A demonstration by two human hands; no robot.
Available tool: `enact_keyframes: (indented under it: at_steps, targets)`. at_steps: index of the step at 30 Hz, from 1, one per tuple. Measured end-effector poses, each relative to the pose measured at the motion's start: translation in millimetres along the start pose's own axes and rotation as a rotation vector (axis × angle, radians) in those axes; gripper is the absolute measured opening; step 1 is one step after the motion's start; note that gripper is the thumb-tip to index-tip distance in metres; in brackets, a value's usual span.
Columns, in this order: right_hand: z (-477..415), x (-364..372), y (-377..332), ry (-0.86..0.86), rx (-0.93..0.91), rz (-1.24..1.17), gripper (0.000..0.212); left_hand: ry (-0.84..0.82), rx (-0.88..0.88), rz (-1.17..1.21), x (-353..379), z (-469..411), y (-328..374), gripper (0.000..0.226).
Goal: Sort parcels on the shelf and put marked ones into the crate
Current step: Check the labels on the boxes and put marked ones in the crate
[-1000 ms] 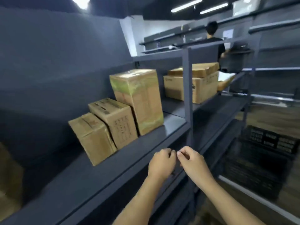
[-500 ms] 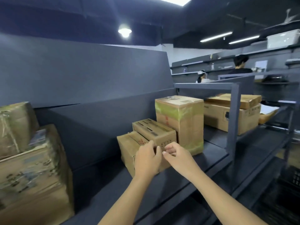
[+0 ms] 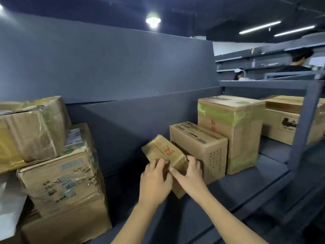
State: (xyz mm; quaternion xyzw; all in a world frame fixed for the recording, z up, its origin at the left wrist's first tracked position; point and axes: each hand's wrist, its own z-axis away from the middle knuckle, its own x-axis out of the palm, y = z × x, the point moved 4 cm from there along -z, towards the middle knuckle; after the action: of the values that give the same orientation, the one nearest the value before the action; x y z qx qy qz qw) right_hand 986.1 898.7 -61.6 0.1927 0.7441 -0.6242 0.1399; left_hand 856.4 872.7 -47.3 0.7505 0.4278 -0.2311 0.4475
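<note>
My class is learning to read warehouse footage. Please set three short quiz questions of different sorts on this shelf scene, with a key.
1. True or false: both hands are on the small parcel with red writing on top.
2. Which parcel stands tallest in the row of three on the shelf?
A. the small parcel
B. the middle parcel
C. the green-taped parcel
3. Fill in: the small parcel is ____, leaning against the middle parcel.

Key
1. True: the left hand and right hand both grip its near end.
2. C
3. tilted
</note>
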Motion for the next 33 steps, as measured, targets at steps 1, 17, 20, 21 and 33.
enact_keyframes:
  at_steps: [1, 17, 20, 21, 33]
  targets:
    - [-2.2, 1.5, -0.7, -0.011, 0.025, -0.043, 0.063, 0.006, -0.036, 0.073, -3.6, -0.9, -2.7, 0.029]
    - [-7.2, 14.6, -2.9, -0.047, 0.196, -0.189, 0.073, 0.061, -0.34, 0.421, -14.3, -10.0, -18.6, 0.02]
    - [-7.6, -5.5, -7.9, 0.023, -0.071, -0.117, 0.064, 0.101, -0.533, 0.625, -22.6, -8.9, -26.6, 0.056]
    - [-3.5, -13.6, -11.0, 0.037, -0.204, -0.083, 0.067, 0.096, -0.628, 0.746, -25.9, -7.3, -30.1, 0.073]
    - [-2.1, -60.9, -25.2, 0.081, -1.023, 0.204, 0.082, 0.059, -0.455, 1.261, -58.4, -13.6, -28.5, 0.087]
